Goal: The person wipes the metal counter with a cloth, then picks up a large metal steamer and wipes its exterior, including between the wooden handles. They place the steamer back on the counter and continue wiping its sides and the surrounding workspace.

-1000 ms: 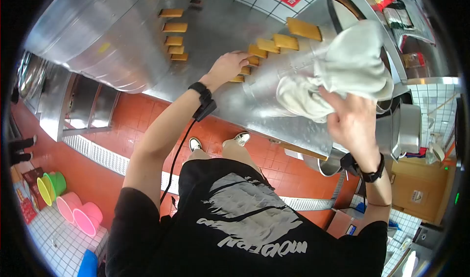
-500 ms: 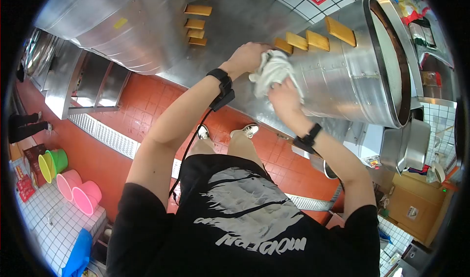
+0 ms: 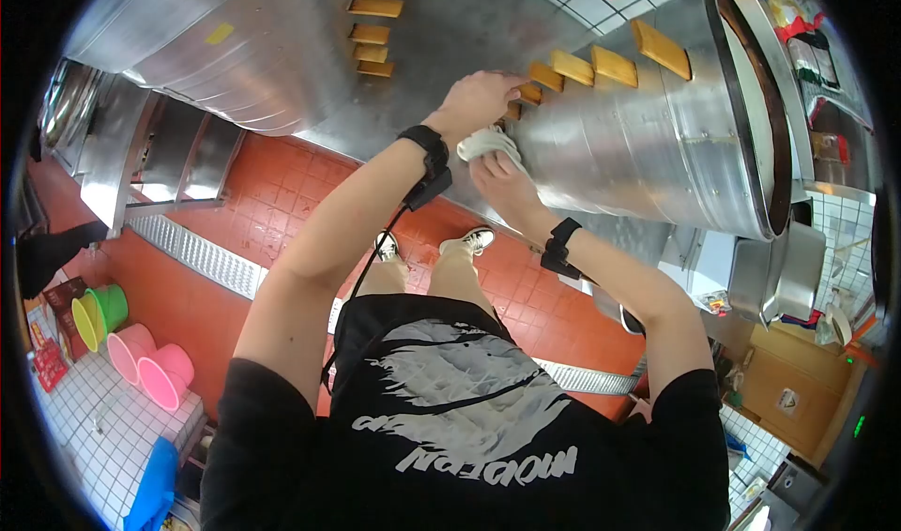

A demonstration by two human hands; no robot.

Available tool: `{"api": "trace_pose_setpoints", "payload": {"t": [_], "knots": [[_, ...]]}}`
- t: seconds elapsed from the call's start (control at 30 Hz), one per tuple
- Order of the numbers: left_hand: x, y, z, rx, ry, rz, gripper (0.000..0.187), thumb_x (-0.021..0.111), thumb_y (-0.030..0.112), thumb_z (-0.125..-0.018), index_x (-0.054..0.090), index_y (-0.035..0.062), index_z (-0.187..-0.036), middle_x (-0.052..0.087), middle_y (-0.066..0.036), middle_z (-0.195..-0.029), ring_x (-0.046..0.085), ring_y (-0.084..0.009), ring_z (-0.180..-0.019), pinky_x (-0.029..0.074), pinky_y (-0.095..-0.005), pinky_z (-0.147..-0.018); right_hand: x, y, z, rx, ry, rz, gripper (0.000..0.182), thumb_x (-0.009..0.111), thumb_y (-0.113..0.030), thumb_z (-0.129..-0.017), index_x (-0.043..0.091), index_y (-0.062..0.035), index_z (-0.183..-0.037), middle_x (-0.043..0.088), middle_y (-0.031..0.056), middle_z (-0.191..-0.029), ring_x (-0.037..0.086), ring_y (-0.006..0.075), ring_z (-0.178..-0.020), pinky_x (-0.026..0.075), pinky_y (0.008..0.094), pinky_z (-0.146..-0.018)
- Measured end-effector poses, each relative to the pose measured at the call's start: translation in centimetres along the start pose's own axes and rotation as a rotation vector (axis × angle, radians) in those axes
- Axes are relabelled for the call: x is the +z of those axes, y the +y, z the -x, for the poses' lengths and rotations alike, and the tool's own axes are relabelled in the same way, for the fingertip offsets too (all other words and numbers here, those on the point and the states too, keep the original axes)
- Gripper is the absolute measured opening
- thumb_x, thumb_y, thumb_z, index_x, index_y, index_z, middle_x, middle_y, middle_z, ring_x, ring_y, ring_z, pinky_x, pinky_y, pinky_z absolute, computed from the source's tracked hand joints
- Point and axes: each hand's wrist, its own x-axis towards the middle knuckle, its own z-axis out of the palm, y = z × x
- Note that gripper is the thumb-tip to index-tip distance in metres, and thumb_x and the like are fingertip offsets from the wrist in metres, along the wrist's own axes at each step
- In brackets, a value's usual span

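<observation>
A tall stack of metal steamer tiers [image 3: 619,146] with wooden handles [image 3: 615,66] stands at the right on the metal worktop [image 3: 441,48]. My right hand [image 3: 505,186] is closed on a crumpled white cloth [image 3: 488,144], pressed against the lower side of this stack. My left hand [image 3: 474,101] is by the lowest wooden handles, its visible fingers stretched towards them. Its other fingertips are hidden behind the hand, so I cannot see what they touch. Both wrists wear black straps.
Another metal steamer stack [image 3: 235,48] with wooden handles stands at the left. Below are a red tiled floor [image 3: 282,174] and a metal drain grate [image 3: 197,254]. Pink buckets [image 3: 164,376] sit on a tiled ledge. A person's dark clothing [image 3: 56,254] shows at the far left.
My right hand has moved left with the cloth, down to the lowest part of the right stack. My left hand has shifted slightly up. Dark clothing shows larger at the left edge.
</observation>
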Motion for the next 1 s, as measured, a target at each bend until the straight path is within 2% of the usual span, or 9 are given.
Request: {"api": "trace_pose_setpoints", "payload": {"t": [0.07,0.17,0.23,0.33,0.43,0.57,0.7,0.9,1.0], "knots": [[-0.2,-0.1,-0.4,-0.032,-0.043,0.028,0.031,0.052,0.024,-0.096,0.064,0.013,-0.122,0.063,-0.009,-0.125,0.061,-0.0347,-0.107,0.051,-0.0419,-0.091,0.0,0.4,-0.4,0.06,0.107,0.075,0.046,0.051,-0.02,-0.086,0.057,0.0021,-0.126,0.051,0.011,-0.135,0.042,0.0288,-0.13,0.025,0.0409,-0.113],[-0.1,-0.2,-0.4,-0.016,-0.036,-0.009,0.03,0.052,0.024,-0.097,0.064,0.0126,-0.122,0.063,-0.009,-0.124,0.061,-0.0354,-0.106,0.051,-0.0422,-0.09,1.9,2.0,-0.5,0.033,-0.067,-0.061,0.055,0.048,-0.022,-0.089,0.044,-0.0019,-0.14,0.05,0.0112,-0.138,0.038,0.0321,-0.134,0.019,0.0448,-0.117],[0.2,0.1,-0.4,0.02,-0.035,0.0,0.03,0.052,0.024,-0.096,0.063,0.0136,-0.122,0.063,-0.008,-0.123,0.062,-0.0358,-0.103,0.052,-0.0435,-0.088,3.1,1.4,0.2,0.058,-0.037,-0.004,0.054,0.05,-0.024,-0.088,0.044,-0.0075,-0.14,0.053,0.008,-0.132,0.042,0.0283,-0.129,0.026,0.0416,-0.112],[-0.1,-0.1,-0.4,0.026,-0.043,-0.133,0.031,0.051,0.025,-0.097,0.061,0.0162,-0.125,0.064,-0.008,-0.122,0.063,-0.0363,-0.1,0.052,-0.0451,-0.084,4.2,-0.3,-0.4,0.092,0.077,0.076,0.032,0.056,-0.023,-0.084,0.057,-0.0122,-0.114,0.058,0.0009,-0.113,0.05,0.0184,-0.113,0.035,0.033,-0.093],[-0.3,0.5,-0.3,-0.011,-0.084,-0.181,0.031,0.05,0.025,-0.097,0.061,0.0162,-0.125,0.064,-0.008,-0.121,0.063,-0.0366,-0.101,0.052,-0.0453,-0.085,2.7,-0.7,1.6,0.035,-0.066,-0.071,0.025,0.056,-0.02,-0.082,0.059,-0.0128,-0.106,0.059,0.0015,-0.111,0.051,0.0186,-0.11,0.036,0.0325,-0.094],[-0.3,0.4,-0.4,0.056,-0.067,-0.176,0.031,0.05,0.025,-0.098,0.061,0.0162,-0.125,0.063,-0.008,-0.123,0.063,-0.0369,-0.101,0.052,-0.0455,-0.086,1.2,0.3,5.7,-0.008,-0.049,-0.107,0.017,0.06,-0.022,-0.076,0.071,-0.0156,-0.088,0.06,0.0004,-0.107,0.05,0.0188,-0.11,0.036,0.031,-0.095],[-0.9,0.5,-0.7,0.019,-0.127,-0.141,0.032,0.05,0.025,-0.098,0.06,0.0159,-0.127,0.062,-0.009,-0.126,0.062,-0.0365,-0.105,0.052,-0.0451,-0.089,-7.1,4.1,7.6,0.279,0.034,-0.328,0.02,0.063,-0.02,-0.072,0.072,-0.0119,-0.088,0.059,0.0031,-0.104,0.049,0.0202,-0.109,0.036,0.0323,-0.092],[-0.9,0.2,-0.8,0.038,-0.147,-0.104,0.033,0.051,0.024,-0.097,0.06,0.0148,-0.127,0.061,-0.01,-0.127,0.061,-0.0372,-0.106,0.051,-0.045,-0.09,-21.6,11.2,9.6,0.509,0.123,-0.206,0.024,0.064,-0.016,-0.067,0.07,-0.0066,-0.088,0.056,0.0095,-0.109,0.047,0.0278,-0.109,0.036,0.0396,-0.089],[-1.1,0.2,-1.0,0.057,-0.11,-0.058,0.033,0.053,0.024,-0.096,0.06,0.0145,-0.127,0.062,-0.011,-0.125,0.061,-0.0373,-0.107,0.051,-0.0447,-0.09,-22.1,12.0,8.5,0.546,0.163,-0.135,0.026,0.064,-0.017,-0.068,0.07,-0.0044,-0.09,0.055,0.0121,-0.118,0.045,0.03,-0.114,0.036,0.0408,-0.092]]}}
